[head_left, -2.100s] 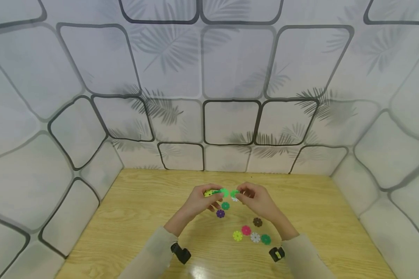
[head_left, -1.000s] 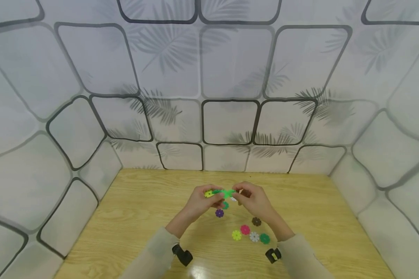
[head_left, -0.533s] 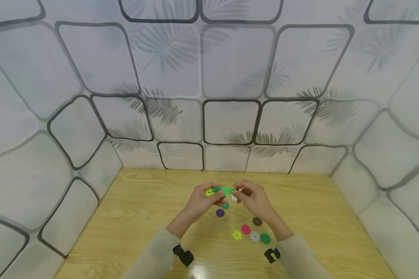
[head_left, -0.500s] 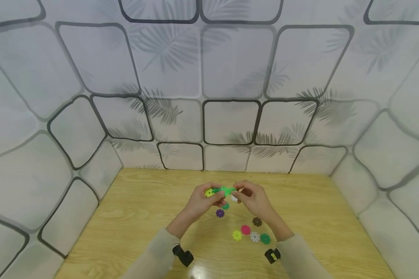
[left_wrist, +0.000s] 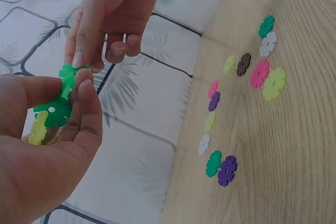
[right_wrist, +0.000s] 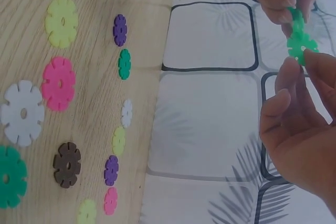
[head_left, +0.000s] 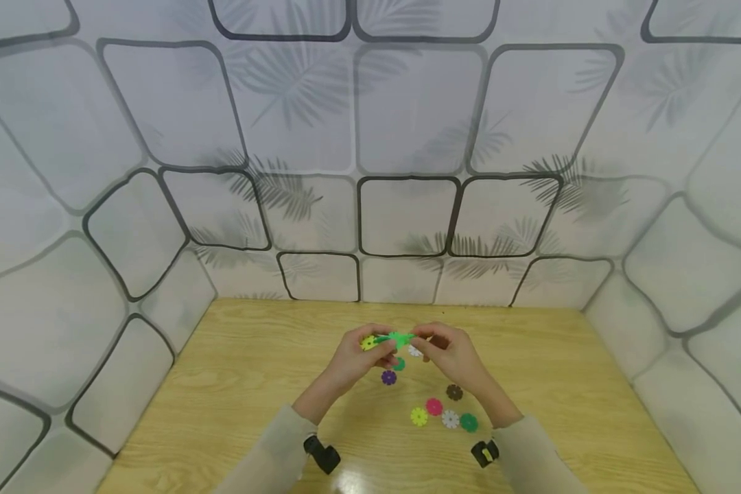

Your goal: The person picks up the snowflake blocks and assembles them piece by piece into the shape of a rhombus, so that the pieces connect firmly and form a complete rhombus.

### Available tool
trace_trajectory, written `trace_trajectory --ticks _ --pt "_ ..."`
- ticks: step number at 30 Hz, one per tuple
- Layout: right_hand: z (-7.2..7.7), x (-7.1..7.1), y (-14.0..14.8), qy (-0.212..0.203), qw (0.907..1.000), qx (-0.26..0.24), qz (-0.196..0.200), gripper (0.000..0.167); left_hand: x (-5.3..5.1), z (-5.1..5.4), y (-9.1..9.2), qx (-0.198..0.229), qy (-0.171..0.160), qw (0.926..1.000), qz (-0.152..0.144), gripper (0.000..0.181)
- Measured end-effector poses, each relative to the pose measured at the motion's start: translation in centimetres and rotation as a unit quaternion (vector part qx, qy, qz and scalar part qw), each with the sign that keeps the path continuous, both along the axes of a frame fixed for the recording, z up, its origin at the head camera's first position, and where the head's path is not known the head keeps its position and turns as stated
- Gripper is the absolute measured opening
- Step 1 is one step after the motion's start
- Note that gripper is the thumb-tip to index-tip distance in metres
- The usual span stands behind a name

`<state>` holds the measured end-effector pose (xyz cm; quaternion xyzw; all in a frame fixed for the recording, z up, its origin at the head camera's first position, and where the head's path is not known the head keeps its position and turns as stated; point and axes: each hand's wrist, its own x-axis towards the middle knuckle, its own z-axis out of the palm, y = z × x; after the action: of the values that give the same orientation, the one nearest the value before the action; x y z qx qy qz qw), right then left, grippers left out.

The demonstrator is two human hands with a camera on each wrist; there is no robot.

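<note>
While our left hand (head_left: 359, 353) grips linked green and yellow discs (left_wrist: 52, 113), our right hand (head_left: 453, 355) pinches their bright green end (right_wrist: 308, 44); loose discs (head_left: 434, 407) dot the worktop (head_left: 253, 384).

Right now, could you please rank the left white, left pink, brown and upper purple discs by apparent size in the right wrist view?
Largest: left white disc
Next: left pink disc
Then: brown disc
Smallest: upper purple disc
They lie at differing distances from the camera, so their true sizes are unsure.
</note>
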<state>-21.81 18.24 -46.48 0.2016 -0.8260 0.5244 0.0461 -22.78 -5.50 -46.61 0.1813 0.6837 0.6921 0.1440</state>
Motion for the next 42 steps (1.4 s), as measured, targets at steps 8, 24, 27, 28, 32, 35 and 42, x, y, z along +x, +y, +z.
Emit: trace_trajectory --ticks 8,24,27,28,32,35,42 --pt "-0.4 0.0 0.1 -0.017 0.9994 -0.023 0.021 0.018 0.0 -0.2 -0.1 -0.002 -0.025 0.9997 -0.001 0.049" --pt "-0.8 0.9 -0.4 -0.012 0.9997 -0.01 0.018 0.018 0.7 0.3 0.1 -0.001 -0.05 0.9985 -0.02 0.035" --pt "-0.7 1.2 -0.4 -0.014 0.9997 -0.013 0.017 0.022 0.8 0.2 0.1 -0.012 -0.031 0.9993 -0.013 0.033" --pt "-0.6 1.3 -0.4 -0.015 0.9997 -0.014 0.017 0.023 0.9 0.2 0.1 -0.016 -0.026 0.9995 -0.01 0.033" --pt "-0.5 1.5 -0.3 -0.02 0.9997 -0.01 0.012 0.028 1.0 0.1 0.0 -0.025 -0.014 0.9996 -0.001 0.031" --pt "-0.8 1.5 -0.1 -0.025 0.9997 -0.003 0.007 0.031 1.0 0.0 -0.2 -0.035 -0.004 0.9994 0.005 0.03" --pt "-2.1 1.1 0.7 -0.04 0.9989 0.015 -0.02 0.031 1.1 0.0 -0.4 -0.048 0.019 0.9986 0.01 0.031"
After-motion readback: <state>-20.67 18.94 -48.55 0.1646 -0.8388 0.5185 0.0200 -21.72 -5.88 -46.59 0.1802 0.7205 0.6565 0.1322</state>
